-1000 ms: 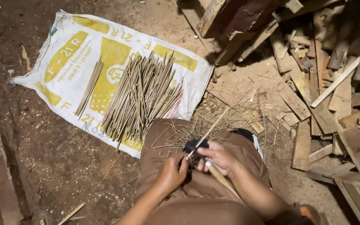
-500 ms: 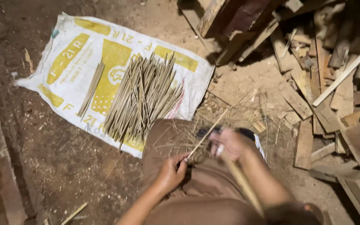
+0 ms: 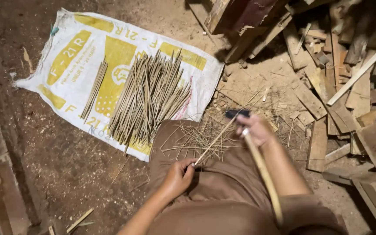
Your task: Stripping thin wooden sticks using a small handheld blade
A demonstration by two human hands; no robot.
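Down over the brown-clad lap (image 3: 223, 196), the left hand (image 3: 177, 177) is closed around the near end of a thin bamboo sliver (image 3: 216, 140), a pale, straw-coloured strip that runs straight from the fist up and away toward the right hand (image 3: 257, 130). That right hand is wrapped tight on a dark-bladed knife (image 3: 236, 113), whose long, light wooden handle (image 3: 264, 174) trails back along the forearm, blurred. The knife's blade sits at the far end of the sliver, though whether it touches cannot be told. Just beyond the lap, at its far edge, lies a loose tangle of fine shavings (image 3: 196, 139), thin as dry grass, spilling onto the cloth and the dirt floor (image 3: 66, 174). Beyond the lap and to its left, a white and yellow woven sack (image 3: 79, 56) is spread flat on the ground; it serves as a mat rather than a bag, and on it lies a broad pile of bamboo sticks (image 3: 149, 98), fanned out and roughly parallel, with a smaller bundle of sticks (image 3: 94, 89) lying apart on the side of the pile away from the lap. To the right of the lap, well apart from the sack, a heap of wood offcuts (image 3: 340, 87) covers the ground.
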